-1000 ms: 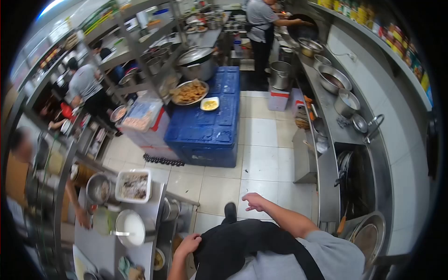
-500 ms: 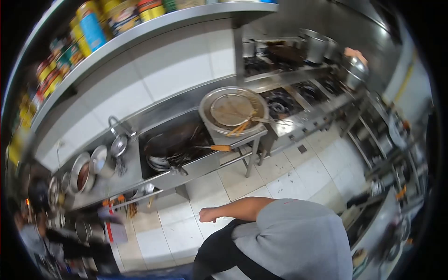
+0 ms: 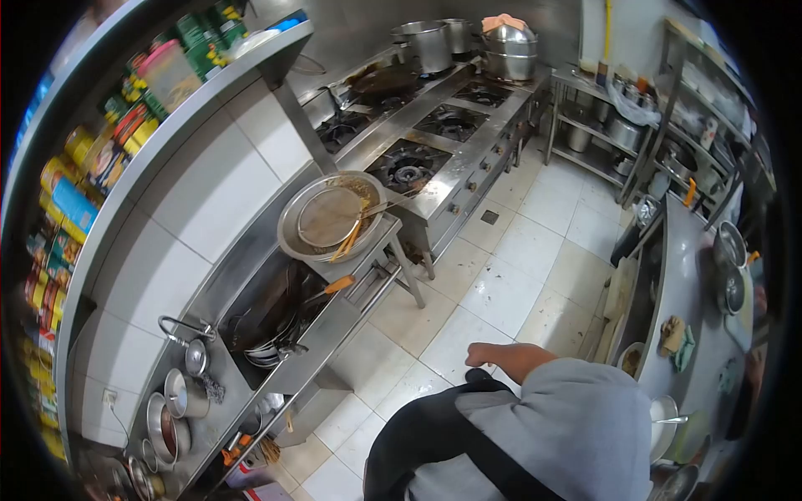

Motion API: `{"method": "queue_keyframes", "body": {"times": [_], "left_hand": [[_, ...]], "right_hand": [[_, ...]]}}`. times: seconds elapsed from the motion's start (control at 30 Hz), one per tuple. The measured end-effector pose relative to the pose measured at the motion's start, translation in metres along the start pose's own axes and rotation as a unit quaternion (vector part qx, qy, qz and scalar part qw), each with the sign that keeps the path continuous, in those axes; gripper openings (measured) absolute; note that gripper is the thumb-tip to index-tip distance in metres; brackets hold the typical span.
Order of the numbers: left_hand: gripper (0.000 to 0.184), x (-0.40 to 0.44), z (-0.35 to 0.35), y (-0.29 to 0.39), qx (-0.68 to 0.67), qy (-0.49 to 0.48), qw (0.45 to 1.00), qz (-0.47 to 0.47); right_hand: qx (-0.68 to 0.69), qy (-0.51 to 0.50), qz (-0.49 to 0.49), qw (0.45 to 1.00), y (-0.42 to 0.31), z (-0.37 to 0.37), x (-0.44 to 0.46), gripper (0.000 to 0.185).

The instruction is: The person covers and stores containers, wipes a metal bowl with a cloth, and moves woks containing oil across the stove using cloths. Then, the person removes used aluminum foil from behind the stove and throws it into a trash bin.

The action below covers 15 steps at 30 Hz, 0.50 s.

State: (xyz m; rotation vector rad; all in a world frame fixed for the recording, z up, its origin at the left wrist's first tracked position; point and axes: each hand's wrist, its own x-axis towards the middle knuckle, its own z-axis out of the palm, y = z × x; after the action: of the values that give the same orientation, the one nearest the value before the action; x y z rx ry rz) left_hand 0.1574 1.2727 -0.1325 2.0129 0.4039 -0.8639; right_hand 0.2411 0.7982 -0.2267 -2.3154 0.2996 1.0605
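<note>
My right hand [image 3: 482,355] is held out over the white floor tiles, just above a dark shoe [image 3: 479,377]. Its fingers look curled together, with nothing seen in them, and it touches nothing. My left hand is out of the frame. Left of my right hand, a steel sink [image 3: 271,309] holds dark woks and a tool with an orange handle [image 3: 339,285]. A wide metal bowl [image 3: 292,242] beside the sink carries a round strainer [image 3: 328,217] and wooden sticks.
Stove burners [image 3: 409,167] run toward the back, with a large pot [image 3: 426,48] and a steamer [image 3: 510,54] behind. Cans and jars line a shelf [image 3: 188,102] at upper left. On the right stands a steel counter [image 3: 683,284] with a cloth [image 3: 685,349]. Tiled floor [image 3: 501,288] lies between.
The view has swung right, from the blue chest and co-workers to the sink, stove and back racks. My left hand has left view. My right hand's spread fingers have curled in.
</note>
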Motion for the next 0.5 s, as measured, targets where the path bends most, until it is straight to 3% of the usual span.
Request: {"method": "queue_keyframes", "body": {"times": [0.1, 0.17, 0.27, 0.3, 0.37, 0.43, 0.5], "left_hand": [[0.037, 0.019, 0.013, 0.03, 0.054, -0.056, 0.997, 0.015], [0.037, 0.037, 0.029, 0.056, 0.093, -0.097, 0.99, 0.032], [0.038, 0.071, 0.061, 0.101, 0.167, -0.171, 0.968, 0.08], [0.038, 0.088, 0.074, 0.12, 0.198, -0.206, 0.952, 0.112], [0.038, 0.119, 0.108, 0.161, 0.283, -0.274, 0.897, 0.2], [0.041, 0.148, 0.148, 0.209, 0.402, -0.307, 0.806, 0.308], [0.035, 0.172, 0.193, 0.264, 0.469, -0.321, 0.782, 0.257]], "right_hand": [[0.155, -0.034, 0.019, 0.987, 0.045, 0.013, -0.009, 0.036], [0.088, -0.048, -0.005, 0.995, 0.053, 0.015, -0.033, 0.035], [0.034, 0.074, -0.121, 0.989, 0.099, 0.036, -0.046, 0.032], [0.175, 0.077, -0.025, 0.981, 0.13, 0.055, -0.031, 0.037], [0.003, 0.113, -0.143, 0.983, 0.187, 0.079, -0.016, 0.04], [0.065, 0.134, -0.029, 0.989, 0.198, 0.056, -0.075, 0.022], [0.129, 0.099, 0.049, 0.985, 0.233, 0.061, -0.098, 0.039]]}}
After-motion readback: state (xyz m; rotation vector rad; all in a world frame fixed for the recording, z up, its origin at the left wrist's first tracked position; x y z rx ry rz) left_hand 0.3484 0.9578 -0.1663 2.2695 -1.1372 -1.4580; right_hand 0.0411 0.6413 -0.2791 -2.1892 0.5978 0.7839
